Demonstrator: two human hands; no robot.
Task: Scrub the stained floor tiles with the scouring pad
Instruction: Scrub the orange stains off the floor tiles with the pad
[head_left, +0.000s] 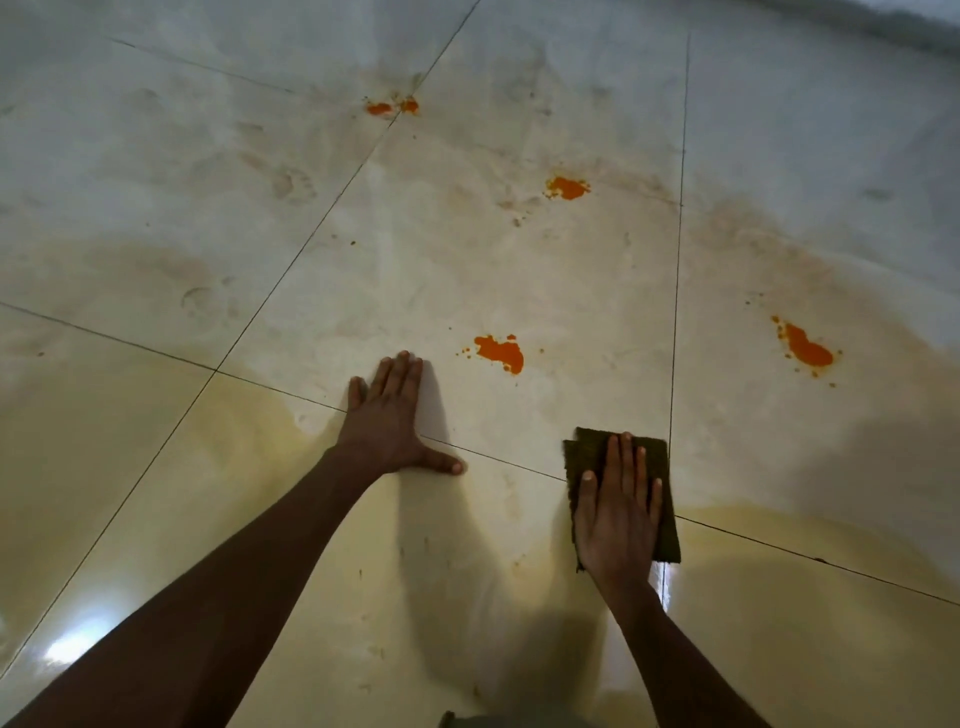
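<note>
Glossy cream floor tiles (260, 519) carry it all. Nearest, the right hand (618, 514) lies flat, fingers straight, pinning the scouring pad (587, 452) across a grout line, likely for pressure. Left hand (389, 421) braces, splayed. Beyond lie orange stains (500, 352), unscrubbed.

A: What sort of place is showing here?

B: An indoor tiled floor (467, 270), likely a home, though which room I cannot tell. Large glossy cream tiles are meeting at thin dark grout lines (291, 265).

A: Anything else pointing that way?

B: Orange stains (500, 353) are lying toward twelve and two o'clock, lamp glare (67, 647) is reflecting at eight o'clock, and a pale wall base (914, 21) is running at one o'clock.
</note>
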